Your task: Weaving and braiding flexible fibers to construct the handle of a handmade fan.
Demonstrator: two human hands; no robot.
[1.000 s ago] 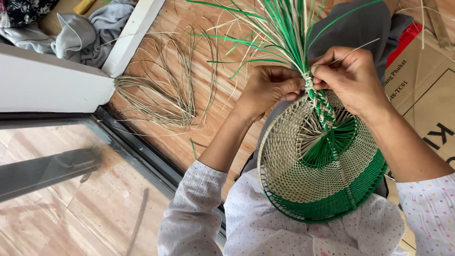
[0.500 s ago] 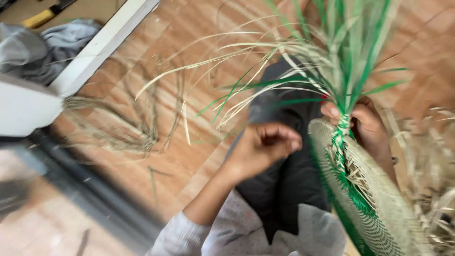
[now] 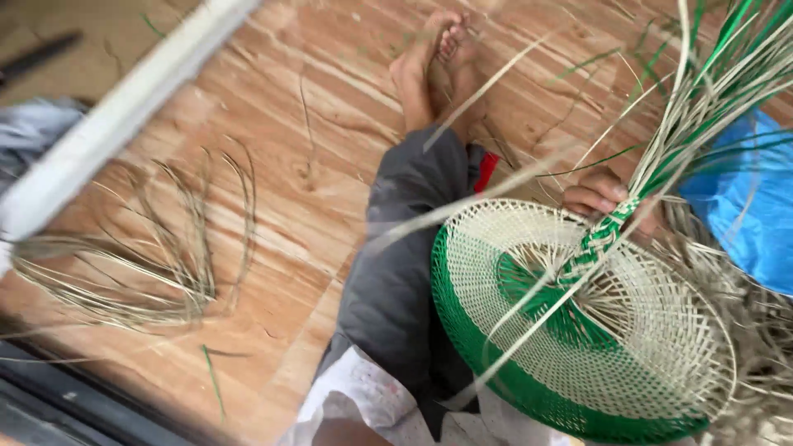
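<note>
Head view shows the right hand [image 3: 607, 202] clamped on the braided rim of the round green-and-cream woven basket [image 3: 578, 330], resting on the person's lap at right. The left hand is out of sight. Weaving looks midway; loose strands [image 3: 710, 99] likely need regathering next.

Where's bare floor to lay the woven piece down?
Bare wooden floor lies between the white frame and the outstretched leg. Crowded: loose dry strands at left, and strands beside the blue sheet around the woven basket, held by the right hand.
</note>
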